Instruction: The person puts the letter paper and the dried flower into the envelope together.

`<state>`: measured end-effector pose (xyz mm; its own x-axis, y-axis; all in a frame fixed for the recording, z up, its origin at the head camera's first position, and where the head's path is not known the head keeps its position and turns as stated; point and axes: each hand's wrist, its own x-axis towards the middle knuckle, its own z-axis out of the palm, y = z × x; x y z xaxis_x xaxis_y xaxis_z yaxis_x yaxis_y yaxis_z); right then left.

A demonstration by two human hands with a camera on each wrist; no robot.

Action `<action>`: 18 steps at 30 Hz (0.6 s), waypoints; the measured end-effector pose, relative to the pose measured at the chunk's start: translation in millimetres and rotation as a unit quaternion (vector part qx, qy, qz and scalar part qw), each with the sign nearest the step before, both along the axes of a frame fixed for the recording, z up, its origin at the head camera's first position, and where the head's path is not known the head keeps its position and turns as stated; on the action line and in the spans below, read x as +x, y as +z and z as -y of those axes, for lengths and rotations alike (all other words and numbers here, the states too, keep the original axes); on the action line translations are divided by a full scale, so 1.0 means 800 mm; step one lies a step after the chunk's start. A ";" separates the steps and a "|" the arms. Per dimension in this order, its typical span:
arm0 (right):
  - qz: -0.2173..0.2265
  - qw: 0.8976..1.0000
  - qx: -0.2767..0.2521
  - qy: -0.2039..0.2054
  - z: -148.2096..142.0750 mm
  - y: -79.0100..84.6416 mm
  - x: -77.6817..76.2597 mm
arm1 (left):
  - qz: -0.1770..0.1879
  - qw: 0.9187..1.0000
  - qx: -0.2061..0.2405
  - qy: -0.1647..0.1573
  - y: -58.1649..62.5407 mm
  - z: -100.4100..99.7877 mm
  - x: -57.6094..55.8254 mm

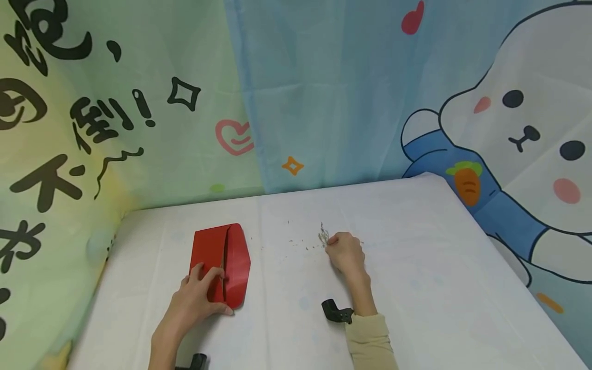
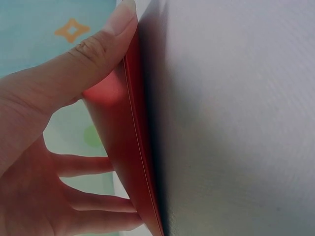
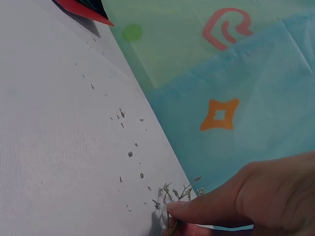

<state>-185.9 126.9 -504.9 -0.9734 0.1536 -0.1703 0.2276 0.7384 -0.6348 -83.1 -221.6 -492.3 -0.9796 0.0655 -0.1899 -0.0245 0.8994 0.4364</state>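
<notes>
My left hand (image 1: 196, 298) grips a red envelope (image 1: 208, 244), its fingers across the front and its thumb at the near edge. The flap, on the right side, stands a little apart along a dark slit. In the left wrist view, the thumb lies over the edge of the red envelope (image 2: 115, 128) and the other fingers reach its face. My right hand (image 1: 346, 253) pinches a small dried sprig (image 1: 322, 235) between thumb and fingers, close over the table. The thin branching tips of the sprig (image 3: 183, 192) poke out past the thumb; its lower part is hidden.
Small dry crumbs (image 3: 130, 154) are scattered on the white-covered table (image 1: 287, 329) between the envelope and the sprig. A printed cloth backdrop (image 1: 314, 103) rises along the table's far edge. A black camera mount (image 1: 336, 312) sits at the right wrist.
</notes>
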 end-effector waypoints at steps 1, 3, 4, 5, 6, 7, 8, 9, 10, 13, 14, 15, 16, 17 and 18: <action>-0.001 1.000 -0.003 0.001 0.001 0.000 0.000 | -0.001 1.000 0.000 -0.001 0.000 0.000 0.000; -0.003 1.000 -0.009 0.003 0.003 0.001 0.000 | -0.001 1.000 -0.001 -0.001 0.000 0.000 0.000; -0.004 1.000 -0.013 0.002 0.005 0.001 0.000 | 0.000 1.000 -0.001 0.000 0.000 0.000 0.000; -0.005 1.000 -0.015 0.002 0.006 0.001 0.001 | 0.000 1.000 -0.001 0.000 0.000 0.000 0.000; -0.007 1.000 -0.017 0.002 0.007 0.001 0.001 | 0.002 1.000 -0.001 0.001 -0.001 0.001 0.000; -0.009 1.000 -0.019 0.002 0.008 0.001 0.002 | 0.002 1.000 0.000 0.002 -0.001 0.001 0.000; -0.010 1.000 -0.022 0.001 0.008 0.000 0.002 | 0.003 1.000 0.000 0.002 -0.001 0.001 0.000; -0.012 1.000 -0.024 0.001 0.008 0.000 0.003 | 0.002 1.000 0.000 0.002 -0.001 0.001 0.000; -0.014 0.999 -0.028 0.001 0.009 -0.001 0.003 | 0.003 1.000 0.001 0.003 -0.001 0.001 0.000; -0.019 0.999 -0.043 0.002 0.009 -0.002 0.004 | -0.001 1.000 0.000 0.001 -0.002 0.002 0.000; -0.020 0.999 -0.048 0.002 0.009 -0.003 0.004 | -0.002 1.000 0.000 0.001 -0.002 0.002 0.000; -0.020 0.998 -0.054 0.003 0.010 -0.003 0.003 | -0.003 1.000 -0.001 0.000 -0.002 0.002 0.000; -0.020 0.998 -0.061 0.003 0.010 -0.004 0.003 | -0.004 1.000 -0.001 0.000 -0.002 0.002 0.000; -0.019 0.998 -0.066 0.005 0.010 -0.004 0.003 | -0.004 1.000 -0.001 -0.001 -0.002 0.002 0.000; -0.018 0.997 -0.069 0.006 0.011 -0.004 0.003 | -0.005 1.000 0.000 -0.001 -0.002 0.002 0.000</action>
